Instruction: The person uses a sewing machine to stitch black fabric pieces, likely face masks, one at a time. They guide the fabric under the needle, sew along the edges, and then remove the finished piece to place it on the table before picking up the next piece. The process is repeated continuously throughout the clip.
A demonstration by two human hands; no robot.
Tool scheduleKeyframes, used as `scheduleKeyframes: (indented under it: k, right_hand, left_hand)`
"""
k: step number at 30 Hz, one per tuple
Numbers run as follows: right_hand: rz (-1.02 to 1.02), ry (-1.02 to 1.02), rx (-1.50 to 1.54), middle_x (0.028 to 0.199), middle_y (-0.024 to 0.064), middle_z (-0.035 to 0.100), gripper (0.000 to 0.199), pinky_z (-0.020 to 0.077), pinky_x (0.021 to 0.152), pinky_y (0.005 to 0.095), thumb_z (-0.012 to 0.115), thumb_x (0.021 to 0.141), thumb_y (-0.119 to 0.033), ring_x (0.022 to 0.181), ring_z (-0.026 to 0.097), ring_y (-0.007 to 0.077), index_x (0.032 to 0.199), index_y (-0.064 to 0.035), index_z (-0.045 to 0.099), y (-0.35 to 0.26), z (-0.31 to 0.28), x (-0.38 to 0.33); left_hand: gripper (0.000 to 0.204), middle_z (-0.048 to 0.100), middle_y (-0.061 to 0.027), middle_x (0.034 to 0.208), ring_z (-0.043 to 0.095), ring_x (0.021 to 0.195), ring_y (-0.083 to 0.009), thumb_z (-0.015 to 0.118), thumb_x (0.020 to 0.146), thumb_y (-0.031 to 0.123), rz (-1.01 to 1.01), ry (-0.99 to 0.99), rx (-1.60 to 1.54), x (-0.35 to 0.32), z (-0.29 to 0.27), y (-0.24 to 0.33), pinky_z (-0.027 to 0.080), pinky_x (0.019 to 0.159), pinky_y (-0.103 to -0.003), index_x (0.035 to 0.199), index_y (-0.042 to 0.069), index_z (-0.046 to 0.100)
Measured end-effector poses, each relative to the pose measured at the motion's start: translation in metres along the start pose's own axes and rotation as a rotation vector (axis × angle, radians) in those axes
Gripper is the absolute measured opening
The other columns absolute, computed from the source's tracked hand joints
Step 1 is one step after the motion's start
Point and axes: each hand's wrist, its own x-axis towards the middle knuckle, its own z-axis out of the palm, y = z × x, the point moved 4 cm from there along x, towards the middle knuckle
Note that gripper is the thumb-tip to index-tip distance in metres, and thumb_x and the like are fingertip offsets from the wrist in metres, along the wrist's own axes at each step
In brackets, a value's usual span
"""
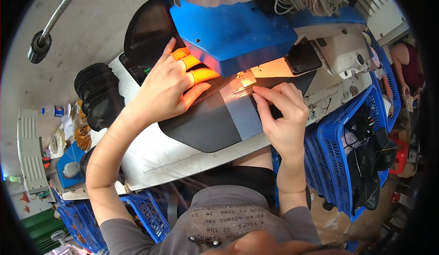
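A sewing machine with a blue head [233,30] stands in front of me, its lamp lighting the small metal needle plate [243,82]. My left hand [164,90] reaches in from the left with fingers spread, resting on the dark surface beside the plate. Orange-yellow finger covers [201,75] sit on several of its fingers. Just right of the plate, my right hand [287,113] has thumb and index finger close together in a pinch; what they hold, if anything, is too small to make out. Under both hands lies a black angular board [196,129] with a grey-blue strip [246,117].
Stacked black curved pieces [98,94] lie at the table's left. Blue plastic baskets [325,147] stand at the right, one holding black items [366,159]. A flexible metal arm [66,5] hangs at upper left. Another person [407,67] is at far right.
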Motion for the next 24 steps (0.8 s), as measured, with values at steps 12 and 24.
scheduleKeyframes:
  k: [12,24]
  right_hand:
    - [-0.094,0.043,0.008,0.073,-0.0001,0.057,0.016,0.0392,0.066,0.0329,0.076,0.071,-0.001,0.069,0.052,0.0198,0.086,-0.0078,0.074,0.004,0.000,-0.004]
    - [-0.115,0.047,0.044,0.073,-0.0013,0.056,0.017,0.0399,0.066,0.0335,0.076,0.070,-0.002,0.070,0.052,0.0199,0.084,-0.0091,0.073,0.008,0.000,-0.006]
  left_hand:
    - [0.027,0.066,-0.0107,0.101,0.059,0.100,-0.0303,0.072,0.084,0.028,0.025,0.049,0.097,0.001,-0.004,0.004,0.027,0.116,-0.054,0.107,0.014,0.073]
    - [0.025,0.066,-0.0100,0.104,0.060,0.097,-0.0286,0.073,0.083,0.025,-0.069,0.021,0.155,0.003,-0.006,0.016,0.029,0.115,-0.053,0.102,0.010,0.074]
